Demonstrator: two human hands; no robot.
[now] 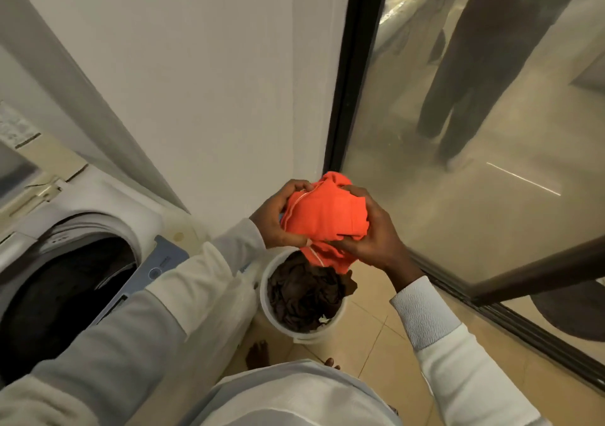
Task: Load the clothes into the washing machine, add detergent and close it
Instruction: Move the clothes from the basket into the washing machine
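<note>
A bunched orange garment [325, 219] is held above a white bucket [271, 319] that stands on the floor and holds dark brown clothes [307, 294]. My left hand [278, 219] grips the garment's left side and my right hand [373, 232] grips its right side from below. To the left stands a top-loading washing machine [108, 225] with its lid up; dark clothes [68, 291] lie in its drum. Its blue control panel [163, 261] runs along the near right edge.
A white wall rises behind the machine. A dark-framed glass sliding door [363, 65] stands on the right, with a person's legs [468, 91] seen through it. My bare feet [258, 353] are on the beige tiled floor beside the bucket.
</note>
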